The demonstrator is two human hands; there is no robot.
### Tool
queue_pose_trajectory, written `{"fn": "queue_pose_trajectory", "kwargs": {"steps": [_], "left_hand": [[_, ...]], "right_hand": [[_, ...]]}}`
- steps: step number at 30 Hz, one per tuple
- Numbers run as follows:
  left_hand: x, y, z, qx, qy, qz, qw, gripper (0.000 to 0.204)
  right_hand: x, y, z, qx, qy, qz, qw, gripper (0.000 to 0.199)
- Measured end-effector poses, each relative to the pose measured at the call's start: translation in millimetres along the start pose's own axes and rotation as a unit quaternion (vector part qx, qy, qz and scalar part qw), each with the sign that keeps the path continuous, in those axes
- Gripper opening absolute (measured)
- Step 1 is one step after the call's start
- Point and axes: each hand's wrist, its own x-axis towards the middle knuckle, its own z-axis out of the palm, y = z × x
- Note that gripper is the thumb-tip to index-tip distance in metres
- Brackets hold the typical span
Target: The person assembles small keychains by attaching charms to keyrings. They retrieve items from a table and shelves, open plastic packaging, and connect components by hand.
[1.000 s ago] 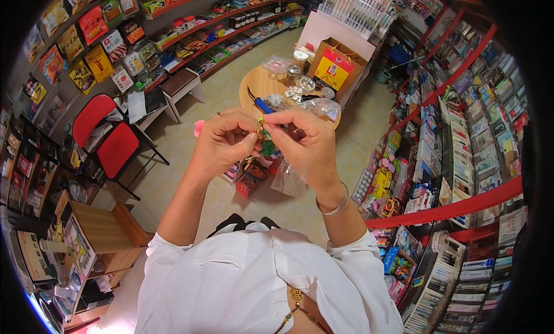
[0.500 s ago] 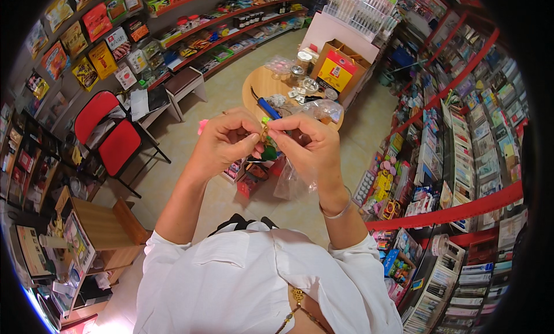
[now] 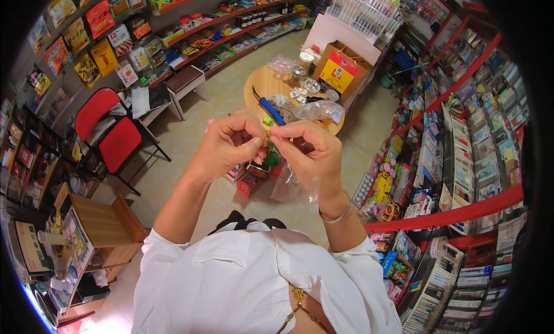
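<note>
Grip, left hand (image 3: pixel 228 144): fingers curled, thumb and forefinger pinched on a small golden trinket (image 3: pixel 267 139), too small to tell its kind.
Grip, right hand (image 3: pixel 309 152): thumb and forefinger clenched on the same small golden trinket from the 3 o'clock side; the fingertips of both hands almost touch.
Also held: a crumpled clear plastic bag (image 3: pixel 294 187) hangs under the right palm, toward 6 o'clock.
Wrist: a thin silver bangle (image 3: pixel 337 210) rings the right wrist.
Green bit: a small lime-green bead (image 3: pixel 268 121) shows just above the fingertips, at 12 o'clock.
Table: a round light wooden table (image 3: pixel 262 83) stands beyond the hands toward 12 o'clock, carrying a blue-handled tool (image 3: pixel 270 110), clear bags, glass jars and small pieces.
Box: an open brown cardboard box with a yellow and red panel (image 3: pixel 340 68) sits at the table's 2 o'clock edge.
Floor: pale beige tiles (image 3: pixel 173 143), with a red plastic basket (image 3: pixel 249 183) below the hands.
Room: a small shop; red-edged shelves of packets (image 3: pixel 190 22) run from 10 to 12 o'clock, racks of toys and stationery (image 3: pixel 461 155) fill 3 o'clock.
Seating: two red chairs (image 3: pixel 112 132) at 9 o'clock, a wooden desk (image 3: pixel 101 221) at 8 o'clock.
</note>
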Motion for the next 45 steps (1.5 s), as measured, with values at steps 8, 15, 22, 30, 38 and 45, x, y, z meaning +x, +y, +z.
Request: {"fn": "queue_pose_trajectory", "kwargs": {"steps": [8,15,22,30,38,45], "left_hand": [[-5.9,8.5,4.5,-0.014,-0.013,-0.013,1.000,0.006],[-6.3,8.6,7.7,-0.007,0.000,-0.026,1.000,0.007],[-1.9,8.6,3.6,0.040,0.014,-0.039,0.998,0.006],[-0.6,-22.7,8.4,-0.009,0.027,0.050,0.998,0.010],[1.2,-22.8,4.4,0.011,0.042,0.073,0.996,0.007],[3.0,-11.4,5.7,0.029,0.020,0.075,0.997,0.008]], "right_hand": [[-3.2,2.4,-1.4,0.023,-0.016,-0.016,0.999,0.012],[-4.9,5.6,-2.2,0.037,-0.020,-0.013,0.999,0.012],[0.6,4.3,-3.8,-0.131,-0.039,-0.156,0.978,0.011],[9.1,12.7,-2.6,-0.028,0.032,-0.027,0.999,0.012],[6.4,14.7,-4.9,0.034,0.013,0.044,0.998,0.013],[3.8,16.7,-1.6,-0.128,0.005,-0.201,0.971,0.017]]}}
